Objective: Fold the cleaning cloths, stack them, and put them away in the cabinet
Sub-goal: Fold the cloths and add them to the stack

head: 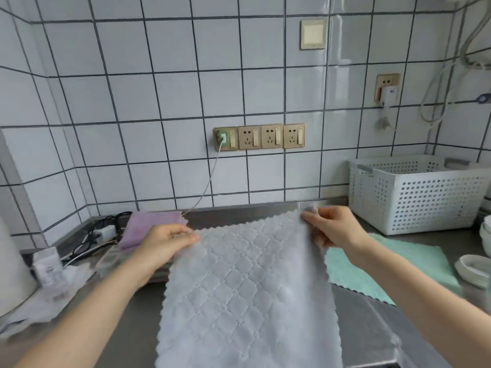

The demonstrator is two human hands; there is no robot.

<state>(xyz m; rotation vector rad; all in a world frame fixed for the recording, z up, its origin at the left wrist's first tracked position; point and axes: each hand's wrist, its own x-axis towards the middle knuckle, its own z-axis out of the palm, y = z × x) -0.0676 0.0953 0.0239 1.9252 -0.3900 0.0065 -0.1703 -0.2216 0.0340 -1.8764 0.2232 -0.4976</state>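
Head view: my left hand (166, 244) and right hand (333, 229) each pinch a top corner of the grey cloth (247, 296) with clamped fingers; it hangs frame centre over the steel table (372, 322). Purple cloth (154, 224) sits just behind my left hand, green cloth (414, 261) flat at right, near the white basket (417, 192). Scalloped bottom edge reaches the lower frame.

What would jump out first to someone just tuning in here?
The white quilted cloth held up in the centre, left hand and right hand each pinching a top corner. A green cloth lies flat at right, before a white perforated basket; purple cloths sit behind the left hand.
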